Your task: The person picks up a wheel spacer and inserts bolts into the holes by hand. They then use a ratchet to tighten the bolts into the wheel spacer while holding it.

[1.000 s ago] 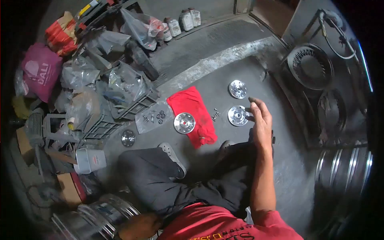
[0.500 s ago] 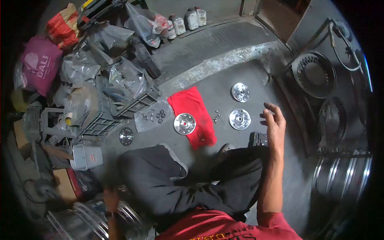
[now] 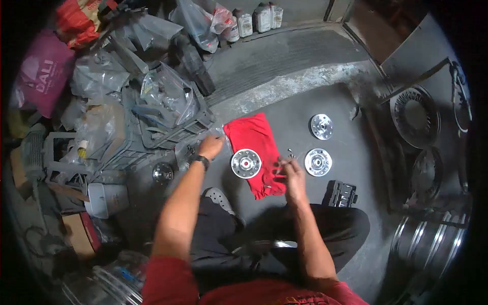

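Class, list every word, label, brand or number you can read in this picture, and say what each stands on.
"DALI": on the purple bag; the smaller line beneath is too small to read.
Bottle labels: too small and blurred.
Red-and-yellow bag: print too blurred to read.
Red shirt: lettering cut off, unreadable.

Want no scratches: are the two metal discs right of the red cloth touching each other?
Apart: the head view shows gray floor between the upper metal disc and lower metal disc.
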`<state>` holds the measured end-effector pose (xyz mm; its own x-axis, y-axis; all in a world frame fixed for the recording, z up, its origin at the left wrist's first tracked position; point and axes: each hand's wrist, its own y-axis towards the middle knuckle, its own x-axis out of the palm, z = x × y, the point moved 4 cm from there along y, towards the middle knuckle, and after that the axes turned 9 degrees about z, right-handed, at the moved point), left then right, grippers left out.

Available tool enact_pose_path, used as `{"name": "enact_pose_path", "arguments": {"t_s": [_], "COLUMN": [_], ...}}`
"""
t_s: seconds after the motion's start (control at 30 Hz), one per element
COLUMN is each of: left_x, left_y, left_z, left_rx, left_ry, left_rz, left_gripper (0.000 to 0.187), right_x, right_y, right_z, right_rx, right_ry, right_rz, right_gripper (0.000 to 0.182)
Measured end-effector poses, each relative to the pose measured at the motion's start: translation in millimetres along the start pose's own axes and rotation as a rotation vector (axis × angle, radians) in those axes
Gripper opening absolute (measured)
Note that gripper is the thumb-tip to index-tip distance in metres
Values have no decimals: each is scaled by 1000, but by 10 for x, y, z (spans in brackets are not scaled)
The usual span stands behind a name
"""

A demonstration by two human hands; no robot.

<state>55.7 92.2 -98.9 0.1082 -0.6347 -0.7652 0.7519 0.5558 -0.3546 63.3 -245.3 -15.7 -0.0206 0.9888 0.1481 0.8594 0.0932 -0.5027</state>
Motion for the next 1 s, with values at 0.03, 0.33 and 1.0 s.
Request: {"name": "enact_pose_path", "arguments": {"t_s": [0.03,0.33,1.0], "left_x": [171,1760,1178], "left_y": [-121,-517,-840], "left_z": [-30,-769,-310], "left_rx": [-247,-603,-593], "left_ry": [-331,-578,-1447], "left_rz": [30,163,182], "left_gripper": [49,65,45], "right_x": [45,-77,202], "right_y": [132,1223,809], "right_z": [335,2289,985], "right_rx": [88,139,226], "right_ry": [3,-460,-309], "right_rz": [-11,52,-59], "right_gripper": [25,34,46]}}
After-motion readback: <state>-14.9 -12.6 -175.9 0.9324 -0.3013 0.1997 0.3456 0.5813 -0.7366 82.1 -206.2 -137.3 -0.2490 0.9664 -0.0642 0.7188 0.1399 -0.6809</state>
